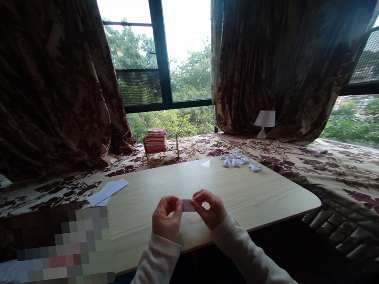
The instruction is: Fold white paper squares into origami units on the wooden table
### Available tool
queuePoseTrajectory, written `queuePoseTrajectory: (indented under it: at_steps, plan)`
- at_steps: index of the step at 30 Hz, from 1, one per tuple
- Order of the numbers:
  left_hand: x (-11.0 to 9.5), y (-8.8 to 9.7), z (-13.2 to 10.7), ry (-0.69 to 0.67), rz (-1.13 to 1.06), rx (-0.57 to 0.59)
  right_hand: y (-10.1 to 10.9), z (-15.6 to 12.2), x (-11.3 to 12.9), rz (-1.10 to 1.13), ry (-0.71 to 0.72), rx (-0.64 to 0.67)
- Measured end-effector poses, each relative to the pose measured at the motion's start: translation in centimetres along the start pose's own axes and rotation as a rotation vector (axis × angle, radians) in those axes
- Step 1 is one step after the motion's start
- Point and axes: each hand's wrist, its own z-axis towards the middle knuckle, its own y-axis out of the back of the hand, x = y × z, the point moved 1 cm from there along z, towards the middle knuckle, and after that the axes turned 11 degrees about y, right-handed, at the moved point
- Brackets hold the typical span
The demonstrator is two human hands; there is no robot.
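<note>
Between my two hands I hold a small white piece of paper [188,205] above the front part of the wooden table [252,203]. My left hand [167,216] pinches its left end between thumb and forefinger. At the other end, the thumb and forefinger of my right hand [210,207] close on it in the same way. Whether the paper is folded, I cannot tell. Several folded white paper pieces [235,160] sit in a cluster at the table's back right, and a small white paper triangle [206,163] lies to their left.
White paper strips [108,192] lie at the table's left back corner. On the flowered cloth [190,149] behind stand a small rack with folded red-and-white cloths [155,140] and a white lamp [264,120]. Curtains frame the window. A pixelated patch hides the lower left.
</note>
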Motion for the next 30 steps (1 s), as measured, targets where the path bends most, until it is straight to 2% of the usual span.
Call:
queuePoseTrajectory:
  at_steps: [6,8,13,15,20,23,25,30]
  plan:
    - [-0.1,0.0,0.0,0.020,-0.036,0.062,0.1,0.1,0.1,-0.037,0.010,-0.015]
    - [-0.2,0.1,0.1,0.035,0.000,0.076,0.1,0.1,0.2,-0.056,0.014,-0.013]
    - [-0.5,0.0,0.2,0.071,0.139,0.199,0.2,-0.1,0.0,-0.072,0.024,-0.012]
    - [-0.7,0.0,0.1,0.024,0.189,0.185,0.1,-0.1,-0.3,-0.033,-0.009,-0.024]
    - [-1.2,0.1,0.0,-0.138,0.239,0.128,-0.2,-0.1,-1.3,0.130,-0.236,0.027]
    - [-1.1,0.0,-0.1,-0.155,0.257,0.142,-0.2,-0.1,-1.5,0.130,-0.241,0.047]
    - [-1.0,-0.2,-0.1,-0.159,0.269,0.149,-0.2,0.0,-1.5,0.135,-0.249,0.011]
    - [-0.5,-0.5,-0.1,-0.143,0.244,0.095,-0.2,0.3,-1.7,0.203,-0.359,-0.179]
